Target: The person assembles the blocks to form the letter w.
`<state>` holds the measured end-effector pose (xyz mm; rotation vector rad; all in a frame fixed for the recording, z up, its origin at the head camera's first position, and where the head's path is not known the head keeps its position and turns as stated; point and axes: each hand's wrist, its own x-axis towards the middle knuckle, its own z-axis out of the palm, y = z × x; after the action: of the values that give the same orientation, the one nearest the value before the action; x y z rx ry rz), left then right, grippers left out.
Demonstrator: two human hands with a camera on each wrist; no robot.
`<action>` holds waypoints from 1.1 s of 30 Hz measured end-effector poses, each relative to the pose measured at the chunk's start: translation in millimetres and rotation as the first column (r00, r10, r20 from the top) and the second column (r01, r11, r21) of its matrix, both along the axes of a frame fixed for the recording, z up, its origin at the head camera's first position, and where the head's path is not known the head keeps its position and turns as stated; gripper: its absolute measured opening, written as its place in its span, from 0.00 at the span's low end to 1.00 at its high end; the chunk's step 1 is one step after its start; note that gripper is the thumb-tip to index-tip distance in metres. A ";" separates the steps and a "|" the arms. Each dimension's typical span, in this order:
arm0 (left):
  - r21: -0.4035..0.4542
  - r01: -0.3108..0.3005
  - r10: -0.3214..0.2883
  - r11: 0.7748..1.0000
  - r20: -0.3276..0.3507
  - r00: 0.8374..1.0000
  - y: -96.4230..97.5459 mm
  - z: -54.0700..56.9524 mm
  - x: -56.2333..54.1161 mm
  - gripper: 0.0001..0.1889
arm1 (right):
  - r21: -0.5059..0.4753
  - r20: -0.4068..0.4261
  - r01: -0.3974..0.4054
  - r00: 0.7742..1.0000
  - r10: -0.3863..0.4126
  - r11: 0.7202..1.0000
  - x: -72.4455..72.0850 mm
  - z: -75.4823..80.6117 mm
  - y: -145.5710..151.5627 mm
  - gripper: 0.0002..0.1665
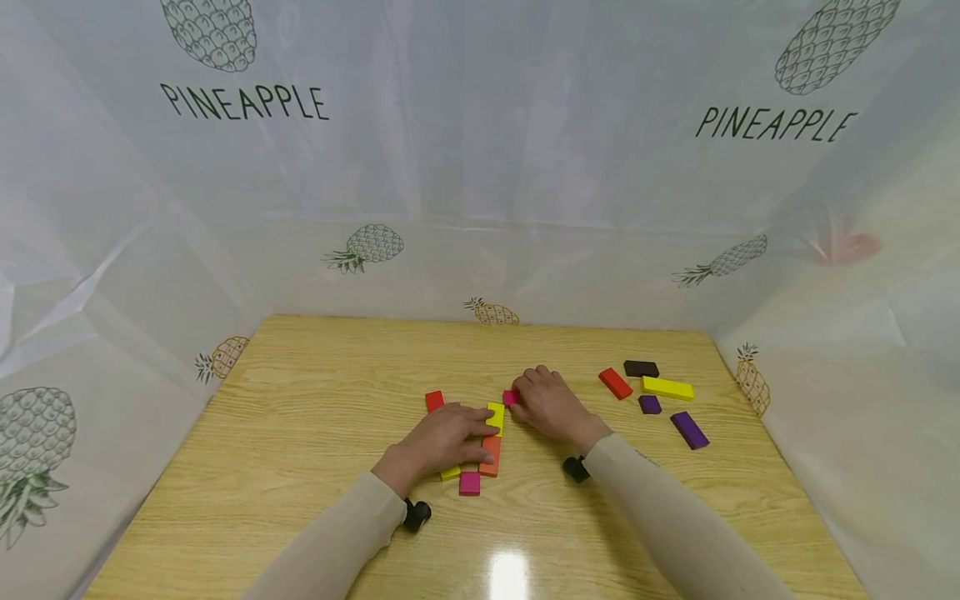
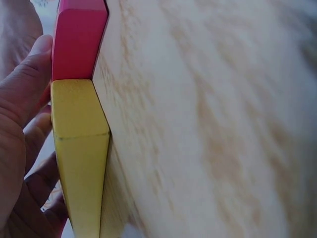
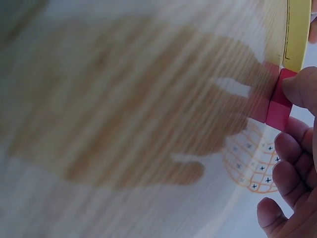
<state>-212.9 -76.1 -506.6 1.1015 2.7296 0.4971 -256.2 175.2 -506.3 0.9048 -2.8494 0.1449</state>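
Observation:
My left hand (image 1: 444, 437) lies over a group of flat blocks. Its fingers stretch across a yellow block (image 1: 495, 408) and touch the orange block (image 1: 490, 458) below it. A pink block (image 1: 469, 483) and the end of another yellow block (image 1: 450, 473) show beneath this hand. Past its knuckles, a red block (image 1: 434, 401) is partly covered. With thumb and finger my right hand (image 1: 553, 407) pinches a small pink block (image 3: 280, 106) on the table; in the right wrist view it sits at the end of a yellow block (image 3: 298, 34).
At the right of the wooden table (image 1: 337, 358) lie a red block (image 1: 616, 383), a black block (image 1: 641, 368), a long yellow block (image 1: 667, 388), a small purple block (image 1: 649, 404) and a longer purple block (image 1: 689, 430). A pineapple-print sheet (image 1: 480, 167) surrounds the table.

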 end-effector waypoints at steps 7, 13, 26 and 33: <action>0.005 -0.003 0.003 1.000 0.013 1.000 0.0 0.7 1.1 0.29 | -0.010 0.011 0.006 1.000 -0.006 1.000 1.1 0.7 -0.4 0.16; 0.004 -0.001 0.001 1.000 0.005 1.000 0.2 0.5 1.4 0.29 | -0.005 0.013 0.007 1.000 -0.007 1.000 2.1 2.3 -0.9 0.17; 0.001 -0.001 0.001 1.000 0.008 1.000 0.3 0.0 0.5 0.29 | 0.003 -0.008 0.007 1.000 -0.007 1.000 3.9 4.7 1.5 0.23; 0.004 -0.009 0.009 1.000 0.015 1.000 1.0 -0.5 0.6 0.29 | -0.006 -0.022 0.016 1.000 -0.016 1.000 8.1 5.7 8.9 0.24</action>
<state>-212.3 -75.2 -507.1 1.0822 2.7231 0.5105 -248.1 184.1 -500.5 0.8765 -2.8341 0.1406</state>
